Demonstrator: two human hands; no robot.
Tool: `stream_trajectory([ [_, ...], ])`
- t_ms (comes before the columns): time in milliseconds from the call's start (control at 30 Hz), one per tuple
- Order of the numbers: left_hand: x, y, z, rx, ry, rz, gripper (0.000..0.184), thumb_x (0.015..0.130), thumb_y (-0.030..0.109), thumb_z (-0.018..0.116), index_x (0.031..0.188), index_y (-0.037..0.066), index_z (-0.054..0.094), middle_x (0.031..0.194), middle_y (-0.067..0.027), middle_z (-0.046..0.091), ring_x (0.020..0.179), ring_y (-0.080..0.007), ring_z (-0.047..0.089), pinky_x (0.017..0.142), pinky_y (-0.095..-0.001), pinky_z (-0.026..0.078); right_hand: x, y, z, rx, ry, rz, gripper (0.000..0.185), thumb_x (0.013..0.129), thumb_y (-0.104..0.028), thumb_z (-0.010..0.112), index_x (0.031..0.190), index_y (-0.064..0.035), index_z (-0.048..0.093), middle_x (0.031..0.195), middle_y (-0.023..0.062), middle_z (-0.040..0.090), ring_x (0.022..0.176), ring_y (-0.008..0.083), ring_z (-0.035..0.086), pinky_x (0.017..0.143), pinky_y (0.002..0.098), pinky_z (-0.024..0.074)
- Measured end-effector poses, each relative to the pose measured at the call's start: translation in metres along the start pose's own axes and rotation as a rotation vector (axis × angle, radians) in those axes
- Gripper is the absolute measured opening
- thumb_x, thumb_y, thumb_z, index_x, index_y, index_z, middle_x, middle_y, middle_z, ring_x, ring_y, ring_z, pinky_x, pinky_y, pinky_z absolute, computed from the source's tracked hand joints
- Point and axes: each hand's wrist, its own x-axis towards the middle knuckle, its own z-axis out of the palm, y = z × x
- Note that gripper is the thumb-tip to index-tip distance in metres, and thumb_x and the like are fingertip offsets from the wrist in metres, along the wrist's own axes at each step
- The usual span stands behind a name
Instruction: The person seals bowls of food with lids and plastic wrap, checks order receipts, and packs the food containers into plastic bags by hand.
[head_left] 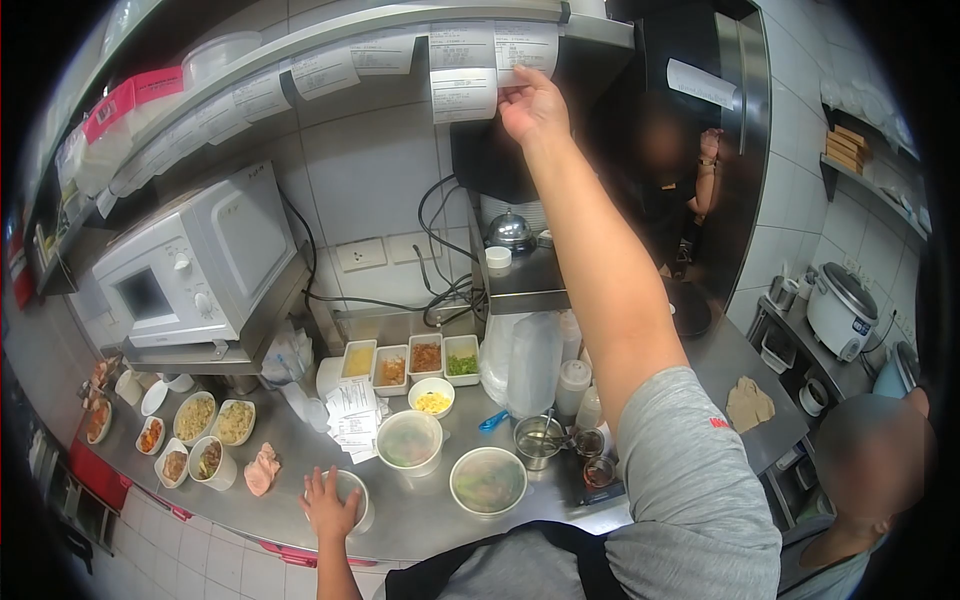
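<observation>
My right hand [530, 100] is raised to the rail, its fingers and thumb pinching the lower edge of a printed receipt [525, 48]. Beside it hangs a longer receipt [463, 75]. My left hand [332, 503] lies with fingers spread on the steel counter and against a white tub [355, 495], which it partly hides. Two lidded bowls, one [410, 440] nearer the receipts and one [488, 481] to its right, stand beyond that hand. Loose receipts [352, 418] lie behind the tub.
Food containers [195, 415] and a crumpled pink cloth [262, 470] are at left, below a microwave [200, 265]. Small trays [425, 358] line the back. A steel pot [538, 442] stands at right. One person [855, 470] is at lower right, another [665, 190] beyond the opening.
</observation>
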Motion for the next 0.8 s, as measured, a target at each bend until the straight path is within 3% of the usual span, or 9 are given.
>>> stream_trajectory([
  [267,0.0,-0.005,0.006,0.011,0.045,0.035,0.066,0.074,0.044,0.064,0.132,0.019,0.046,0.142,-0.0143,0.033,0.135,-0.0347,0.024,0.106,-0.0567,0.015,-0.001,0.0,0.001,0.007,0.008,-0.001,0.032,0.075,0.003,0.061,0.105,-0.0002,0.05,0.107,0.0131,0.054,0.1,0.0264,0.051,0.092,0.04,0.0384],
  [667,0.0,-0.003,0.003,0.015,0.015,0.014,0.067,0.074,0.043,0.065,0.133,0.019,0.044,0.144,-0.0125,0.031,0.136,-0.0337,0.021,0.109,-0.0539,0.013,-0.002,-0.001,0.001,-0.012,-0.027,-0.018,0.038,0.077,0.001,0.061,0.112,0.0007,0.046,0.112,0.015,0.052,0.103,0.0284,0.05,0.094,0.041,0.0386],
  [767,0.0,-0.006,0.005,0.024,0.016,0.036,0.068,0.075,0.042,0.064,0.135,0.019,0.042,0.144,-0.0133,0.03,0.136,-0.0347,0.021,0.108,-0.0553,0.015,-0.01,-0.009,0.003,-0.109,-0.059,0.086,0.043,0.081,-0.004,0.06,0.119,0.0024,0.041,0.117,0.0192,0.048,0.108,0.0332,0.048,0.099,0.0456,0.037],
  [800,0.002,-0.01,0.012,0.009,0.073,0.027,0.068,0.075,0.041,0.064,0.136,0.019,0.041,0.144,-0.0139,0.03,0.135,-0.0354,0.022,0.107,-0.0552,0.016,-0.013,-0.025,-0.004,-0.199,0.033,0.222,0.045,0.083,-0.006,0.058,0.123,0.0031,0.039,0.12,0.0214,0.046,0.11,0.0354,0.048,0.1,0.047,0.0364],
])
